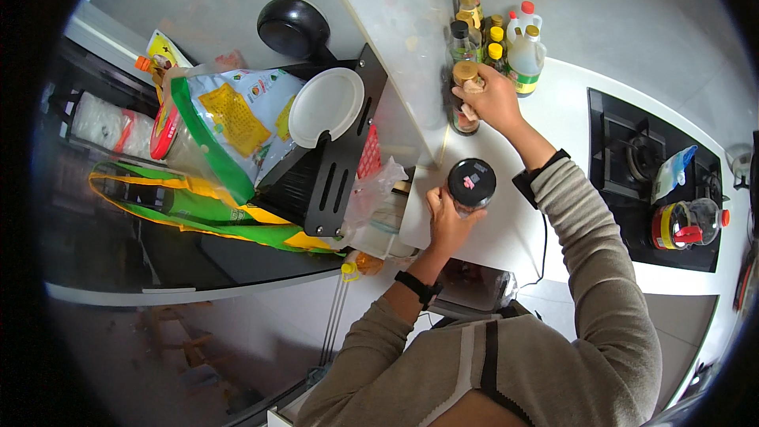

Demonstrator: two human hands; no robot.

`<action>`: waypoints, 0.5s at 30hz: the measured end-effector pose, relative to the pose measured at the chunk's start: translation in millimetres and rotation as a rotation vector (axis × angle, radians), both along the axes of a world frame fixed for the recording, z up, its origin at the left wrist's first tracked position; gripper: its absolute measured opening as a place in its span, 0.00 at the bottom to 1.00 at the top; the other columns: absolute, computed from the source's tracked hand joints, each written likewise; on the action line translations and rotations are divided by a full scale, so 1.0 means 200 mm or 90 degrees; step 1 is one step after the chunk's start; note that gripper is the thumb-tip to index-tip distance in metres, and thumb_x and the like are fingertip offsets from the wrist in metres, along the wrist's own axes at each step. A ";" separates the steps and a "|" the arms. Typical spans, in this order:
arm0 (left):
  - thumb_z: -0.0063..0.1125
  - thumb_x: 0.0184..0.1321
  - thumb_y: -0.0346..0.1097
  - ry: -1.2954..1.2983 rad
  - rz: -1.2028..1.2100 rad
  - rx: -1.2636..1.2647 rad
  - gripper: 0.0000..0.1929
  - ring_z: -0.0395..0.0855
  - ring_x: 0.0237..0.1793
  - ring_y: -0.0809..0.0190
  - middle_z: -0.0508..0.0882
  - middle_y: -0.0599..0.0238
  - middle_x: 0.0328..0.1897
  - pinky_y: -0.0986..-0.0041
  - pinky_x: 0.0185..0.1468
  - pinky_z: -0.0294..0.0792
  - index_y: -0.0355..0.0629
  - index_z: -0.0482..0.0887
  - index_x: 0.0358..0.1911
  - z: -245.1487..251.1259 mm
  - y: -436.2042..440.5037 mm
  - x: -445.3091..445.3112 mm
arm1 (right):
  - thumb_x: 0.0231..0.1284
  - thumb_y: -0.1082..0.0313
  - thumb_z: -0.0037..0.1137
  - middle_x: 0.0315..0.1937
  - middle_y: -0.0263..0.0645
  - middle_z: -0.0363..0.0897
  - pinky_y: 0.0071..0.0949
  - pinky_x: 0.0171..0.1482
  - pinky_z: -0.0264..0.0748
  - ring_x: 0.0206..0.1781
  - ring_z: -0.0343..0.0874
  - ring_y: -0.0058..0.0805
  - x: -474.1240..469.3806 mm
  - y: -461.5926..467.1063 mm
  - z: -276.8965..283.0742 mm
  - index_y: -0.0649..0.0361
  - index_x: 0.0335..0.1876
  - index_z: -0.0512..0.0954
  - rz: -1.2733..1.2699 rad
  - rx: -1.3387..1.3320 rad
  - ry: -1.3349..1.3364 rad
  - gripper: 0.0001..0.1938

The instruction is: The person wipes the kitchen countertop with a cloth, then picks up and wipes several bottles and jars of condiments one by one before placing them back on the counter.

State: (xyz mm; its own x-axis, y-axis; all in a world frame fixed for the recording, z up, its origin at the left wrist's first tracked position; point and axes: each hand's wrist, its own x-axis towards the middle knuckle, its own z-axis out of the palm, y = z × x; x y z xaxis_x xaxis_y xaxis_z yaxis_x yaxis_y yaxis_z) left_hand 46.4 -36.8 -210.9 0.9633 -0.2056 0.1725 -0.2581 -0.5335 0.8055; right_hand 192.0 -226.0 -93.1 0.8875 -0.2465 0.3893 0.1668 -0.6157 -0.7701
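A clear jar with a black lid (472, 182) is held by my left hand (449, 220), whose fingers wrap its near side over the white counter. Farther forward, my right hand (491, 96) grips a tan cloth or crumpled piece (471, 111) against a bottle with a gold cap (465, 72). Whether the fingers also close round that bottle is hard to tell. Just below the right hand a reddish-brown jar or bottle base (465, 123) shows. Bottles with black and yellow caps (495, 51) stand in a row beyond this hand, beside a white jug with a gold cap (526, 59).
On the right, a gas hob (637, 154) carries a blue-white packet (674, 173) and an oil bottle (676, 226). At left are a black rack (339, 190), a white plastic lid (327, 108), a black pan (293, 28) and a green-yellow bag (201, 213). A cable crosses the counter's edge.
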 end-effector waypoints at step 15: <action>0.81 0.44 0.40 0.052 0.092 -0.074 0.47 0.77 0.57 0.36 0.73 0.37 0.59 0.54 0.60 0.71 0.33 0.57 0.62 -0.04 -0.16 0.26 | 0.67 0.51 0.60 0.30 0.42 0.85 0.31 0.38 0.79 0.32 0.82 0.27 -0.46 -0.10 -0.35 0.68 0.40 0.81 0.020 0.216 0.392 0.21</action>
